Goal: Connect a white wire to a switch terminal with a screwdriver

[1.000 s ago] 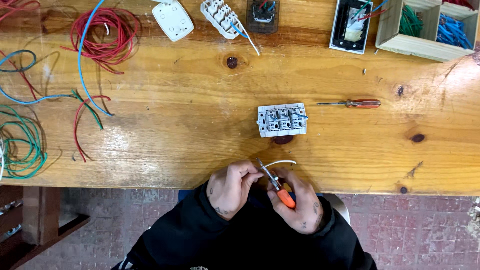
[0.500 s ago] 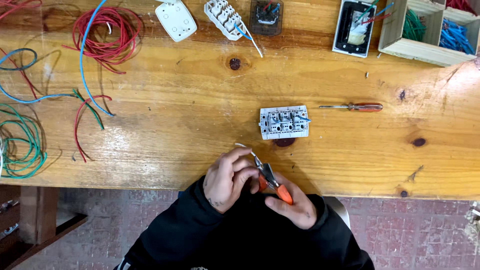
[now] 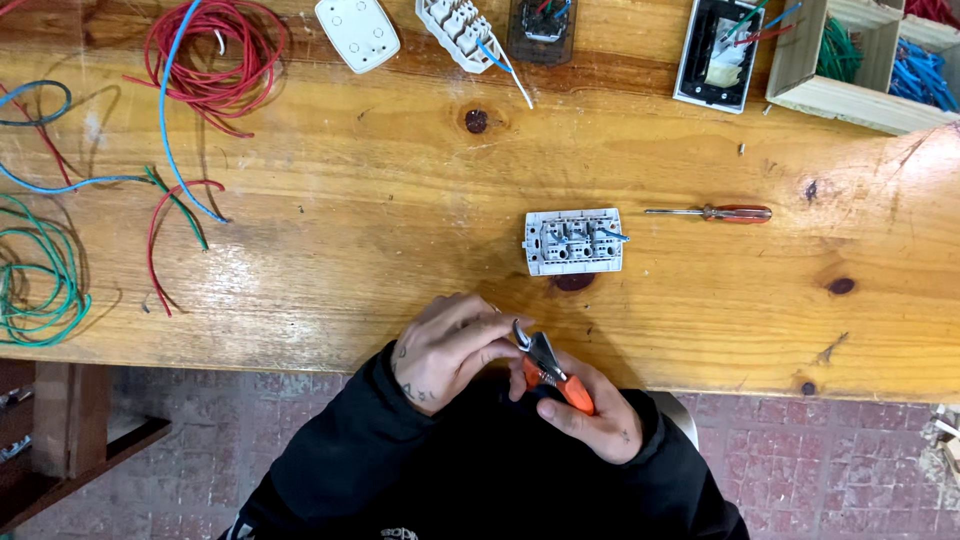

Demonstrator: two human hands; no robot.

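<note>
Both hands meet at the near edge of a wooden workbench (image 3: 400,230). My right hand (image 3: 590,415) grips orange-handled pliers (image 3: 548,366), jaws pointing up and left. My left hand (image 3: 450,348) is curled against the jaws, fingers closed around a short piece of wire that is almost hidden. A white switch module (image 3: 573,241) lies back side up just beyond the hands, a short blue wire sticking out of its right end. A red-handled screwdriver (image 3: 715,213) lies to its right.
Coils of red (image 3: 215,55), blue and green wire (image 3: 40,290) cover the left of the bench. Along the far edge lie a white switch plate (image 3: 357,33), more switch modules (image 3: 460,30), a wall box (image 3: 715,55) and a wooden bin of wires (image 3: 870,60).
The white wire that curved above my hands a second ago has been drawn in and is now covered by my left fingers. Both hands shifted slightly; the pliers stay in my right hand.
</note>
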